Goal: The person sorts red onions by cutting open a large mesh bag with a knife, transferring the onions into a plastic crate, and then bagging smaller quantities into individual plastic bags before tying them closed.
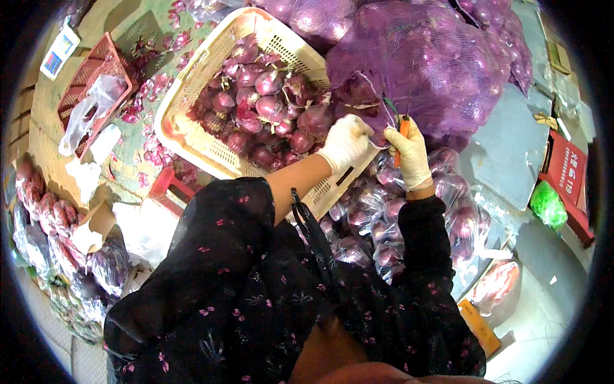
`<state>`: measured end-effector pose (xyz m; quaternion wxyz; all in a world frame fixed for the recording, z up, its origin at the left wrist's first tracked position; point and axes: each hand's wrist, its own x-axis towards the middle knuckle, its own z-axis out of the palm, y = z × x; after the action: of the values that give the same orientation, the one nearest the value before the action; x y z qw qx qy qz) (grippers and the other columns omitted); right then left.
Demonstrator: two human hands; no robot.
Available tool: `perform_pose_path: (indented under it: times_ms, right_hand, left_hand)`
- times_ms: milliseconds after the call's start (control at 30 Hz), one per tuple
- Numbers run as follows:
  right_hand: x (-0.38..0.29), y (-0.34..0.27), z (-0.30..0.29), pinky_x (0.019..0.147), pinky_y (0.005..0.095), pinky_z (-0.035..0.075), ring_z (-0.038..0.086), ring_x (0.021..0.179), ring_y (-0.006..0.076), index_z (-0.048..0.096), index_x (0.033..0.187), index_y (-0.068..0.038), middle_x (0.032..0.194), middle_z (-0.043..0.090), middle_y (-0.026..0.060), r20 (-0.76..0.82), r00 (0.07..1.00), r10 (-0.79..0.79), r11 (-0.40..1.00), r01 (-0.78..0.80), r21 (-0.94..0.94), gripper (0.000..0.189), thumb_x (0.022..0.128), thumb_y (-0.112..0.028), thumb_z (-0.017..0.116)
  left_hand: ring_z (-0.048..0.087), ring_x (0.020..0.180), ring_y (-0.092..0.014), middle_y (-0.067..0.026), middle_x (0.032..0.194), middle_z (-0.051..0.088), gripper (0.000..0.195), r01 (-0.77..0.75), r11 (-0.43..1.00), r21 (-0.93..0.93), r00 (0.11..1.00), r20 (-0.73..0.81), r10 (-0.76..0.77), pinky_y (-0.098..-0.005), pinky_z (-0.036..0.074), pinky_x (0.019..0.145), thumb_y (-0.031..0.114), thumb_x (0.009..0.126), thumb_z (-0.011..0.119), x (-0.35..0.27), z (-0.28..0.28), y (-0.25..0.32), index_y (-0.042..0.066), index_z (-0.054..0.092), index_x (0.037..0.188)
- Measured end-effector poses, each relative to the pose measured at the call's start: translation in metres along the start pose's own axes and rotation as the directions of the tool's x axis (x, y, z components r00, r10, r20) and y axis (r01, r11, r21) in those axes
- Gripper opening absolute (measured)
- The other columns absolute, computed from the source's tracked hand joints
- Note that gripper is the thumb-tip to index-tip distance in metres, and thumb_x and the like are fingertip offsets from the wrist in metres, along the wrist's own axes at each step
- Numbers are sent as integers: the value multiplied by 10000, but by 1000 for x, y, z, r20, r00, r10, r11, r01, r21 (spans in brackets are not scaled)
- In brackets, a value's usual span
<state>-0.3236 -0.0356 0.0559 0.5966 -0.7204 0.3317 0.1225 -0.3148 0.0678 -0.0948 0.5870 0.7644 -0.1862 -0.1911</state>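
Both hands wear pale gloves. My right hand is closed around a tool with an orange handle, held against a purple mesh sack of red onions. A whitish drawstring runs from the mesh to my hands. My left hand grips the string's other stretch, just left of my right hand, over the rim of a cream plastic crate. Loose red onions fill much of the crate. The tool's working end is too thin to make out.
Plastic-bagged onions lie below the crate, at my front. At left stand a red plastic basket and a red stool among onion skins. More bagged produce sits farther left. A red box and green bag are at right.
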Motion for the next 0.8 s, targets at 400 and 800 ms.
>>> perform_pose_path:
  times_ms: [400, 800]
  right_hand:
    - [-42, 36, 38, 674, 249, 414, 459, 747, 88, 530, 947, -31, 813, 506, -14, -63, 997, -48, 998, 50, 23, 209, 789, -133, 623]
    - [-164, 75, 51, 641, 244, 443, 494, 682, 78, 521, 907, -39, 771, 537, 5, 165, 982, 88, 991, -71, -111, 154, 817, -96, 631]
  left_hand:
    - [558, 976, -265, -125, 1099, 591, 345, 482, -211, -851, 791, 526, -313, -415, 431, 895, 300, 889, 547, 125, -68, 44, 48, 553, 1124]
    - [558, 933, -156, -49, 1050, 600, 410, 659, 223, -719, 750, 603, -272, -286, 438, 813, 349, 925, 481, -38, -139, 42, 35, 525, 1186]
